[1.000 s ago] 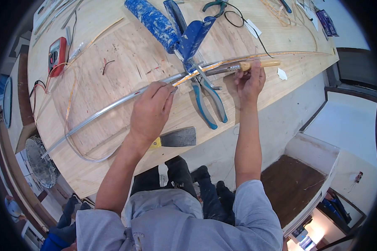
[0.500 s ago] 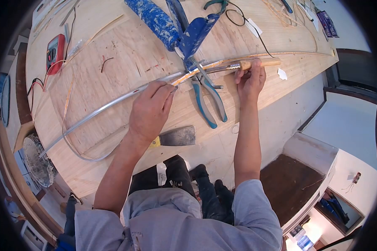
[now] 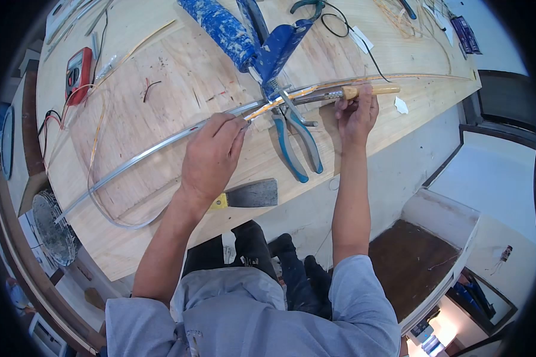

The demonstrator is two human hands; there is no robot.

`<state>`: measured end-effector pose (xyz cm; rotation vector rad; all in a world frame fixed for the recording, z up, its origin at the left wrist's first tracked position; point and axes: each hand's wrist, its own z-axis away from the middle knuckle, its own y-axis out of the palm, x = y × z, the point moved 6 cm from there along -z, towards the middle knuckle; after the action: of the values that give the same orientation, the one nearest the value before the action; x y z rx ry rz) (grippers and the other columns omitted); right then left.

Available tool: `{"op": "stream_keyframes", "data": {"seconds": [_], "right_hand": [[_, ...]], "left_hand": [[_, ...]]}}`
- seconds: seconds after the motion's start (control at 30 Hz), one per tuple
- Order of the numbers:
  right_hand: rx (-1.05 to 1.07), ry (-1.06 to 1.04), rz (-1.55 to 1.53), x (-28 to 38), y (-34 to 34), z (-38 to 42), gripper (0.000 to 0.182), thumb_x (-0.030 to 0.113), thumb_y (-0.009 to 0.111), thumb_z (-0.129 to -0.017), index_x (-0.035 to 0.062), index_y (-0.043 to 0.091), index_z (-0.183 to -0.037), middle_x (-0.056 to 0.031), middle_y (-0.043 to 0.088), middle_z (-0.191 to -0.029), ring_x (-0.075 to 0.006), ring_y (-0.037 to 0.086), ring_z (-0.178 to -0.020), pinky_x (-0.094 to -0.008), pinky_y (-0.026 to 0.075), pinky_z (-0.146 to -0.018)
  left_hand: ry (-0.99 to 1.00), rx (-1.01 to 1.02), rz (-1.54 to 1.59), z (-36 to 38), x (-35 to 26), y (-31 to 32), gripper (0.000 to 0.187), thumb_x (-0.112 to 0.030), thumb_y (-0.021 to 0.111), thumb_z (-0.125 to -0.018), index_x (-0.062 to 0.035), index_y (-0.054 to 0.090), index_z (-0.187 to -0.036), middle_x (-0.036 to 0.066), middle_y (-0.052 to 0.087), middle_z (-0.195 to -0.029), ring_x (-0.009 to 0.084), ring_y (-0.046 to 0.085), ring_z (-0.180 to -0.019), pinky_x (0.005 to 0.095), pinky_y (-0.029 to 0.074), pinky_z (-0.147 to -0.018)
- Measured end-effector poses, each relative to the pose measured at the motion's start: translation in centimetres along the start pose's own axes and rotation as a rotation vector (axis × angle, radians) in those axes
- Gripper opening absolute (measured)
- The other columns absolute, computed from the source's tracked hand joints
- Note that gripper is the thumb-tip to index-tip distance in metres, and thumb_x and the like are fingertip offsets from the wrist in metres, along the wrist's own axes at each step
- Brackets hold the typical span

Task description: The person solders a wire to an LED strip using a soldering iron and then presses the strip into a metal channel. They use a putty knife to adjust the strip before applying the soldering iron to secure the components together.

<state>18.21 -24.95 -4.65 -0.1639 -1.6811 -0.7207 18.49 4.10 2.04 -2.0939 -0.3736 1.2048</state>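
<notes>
Left hand (image 3: pixel 211 154) pinches yellowish strip (image 3: pixel 259 112) near pliers (image 3: pixel 284 144), over table (image 3: pixel 155 128); right hand (image 3: pixel 357 116) grips wooden-handled tool (image 3: pixel 384 90), shaft pointing left toward strip; versus half second ago, grips and strip nearly unmoved, suggesting steady work at one spot; tip contact unclear

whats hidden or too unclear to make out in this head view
Head view throughout:
Orange strip: pinched part, hidden by the left grip.
Wooden-handled tool: tip, too small to make out.
Scraper: rest of its handle, hidden by the left forearm.
Red multimeter: display reading, too small.
Blue tool: top end, cut off by the upper edge.
</notes>
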Motion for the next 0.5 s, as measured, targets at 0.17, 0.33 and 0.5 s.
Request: {"op": "stream_keyframes", "data": {"seconds": [0.17,0.33,0.5], "right_hand": [[-0.015,-0.008,-0.009,0.08,0.03,0.01,0.033,0.039,0.053,-0.101,0.0068,0.055,-0.094,-0.0024,0.055,-0.065,-0.0092,0.052,-0.050,-0.0228,0.044,-0.039],[-0.004,-0.015,0.001,0.14,-0.02,0.02,0.032,0.038,0.052,-0.102,0.0063,0.055,-0.096,-0.0024,0.055,-0.065,-0.0089,0.052,-0.050,-0.0224,0.044,-0.039],[-0.023,0.002,0.012,-0.07,-0.36,-0.03,0.031,0.037,0.053,-0.102,0.0069,0.053,-0.094,-0.0040,0.054,-0.062,-0.0102,0.049,-0.046,-0.0228,0.041,-0.038]], "left_hand": [[-0.018,0.019,-0.002,-0.17,-0.12,-0.01,0.014,-0.001,0.070,-0.084,-0.0003,0.067,-0.098,0.015,0.066,-0.096,0.0308,0.066,-0.085,0.0360,0.054,-0.074],[-0.010,0.020,-0.005,-0.20,0.03,0.14,0.014,-0.002,0.070,-0.084,-0.0011,0.068,-0.098,0.015,0.065,-0.097,0.0310,0.066,-0.086,0.0366,0.054,-0.075],[-0.025,-0.001,-0.014,-0.18,-0.19,0.45,0.014,-0.001,0.071,-0.082,-0.0016,0.067,-0.096,0.013,0.066,-0.096,0.0303,0.067,-0.081,0.0361,0.055,-0.071]]}}
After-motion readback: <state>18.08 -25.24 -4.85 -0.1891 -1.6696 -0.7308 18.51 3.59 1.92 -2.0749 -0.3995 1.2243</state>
